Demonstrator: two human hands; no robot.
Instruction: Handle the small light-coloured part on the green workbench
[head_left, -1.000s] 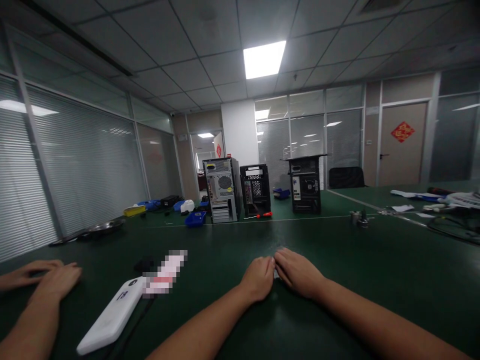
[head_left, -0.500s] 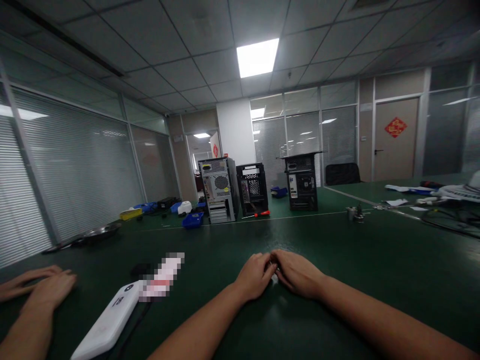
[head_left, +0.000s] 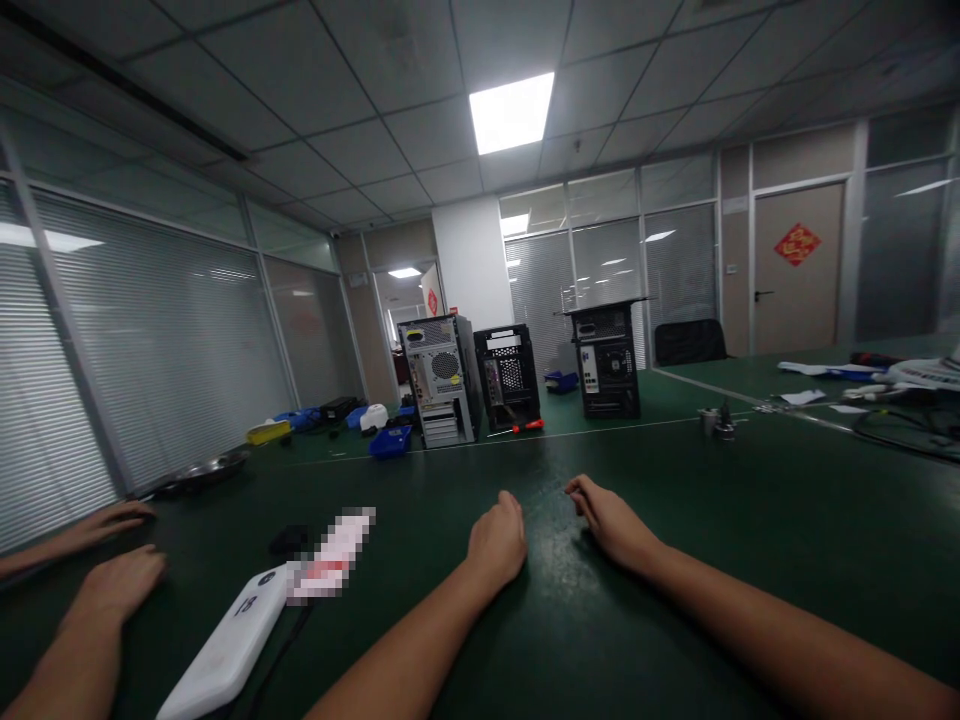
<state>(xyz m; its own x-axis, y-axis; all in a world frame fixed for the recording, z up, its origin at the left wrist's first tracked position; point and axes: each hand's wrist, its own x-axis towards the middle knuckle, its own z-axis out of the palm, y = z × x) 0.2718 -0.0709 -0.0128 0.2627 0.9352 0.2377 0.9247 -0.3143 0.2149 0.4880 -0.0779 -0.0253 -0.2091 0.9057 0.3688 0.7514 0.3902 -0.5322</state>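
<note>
White device (head_left: 225,645) left of curled left hand (head_left: 499,540), right hand (head_left: 611,525) curled apart, cannot tell if either holds anything

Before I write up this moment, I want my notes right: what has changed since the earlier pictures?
The person's left hand and right hand, touching before, have parted sideways; whether either let go of anything is unclear. The co-worker's farther hand has moved forward, away from their nearer hand. The computer cases, red screwdriver and white device look unmoved.
</note>
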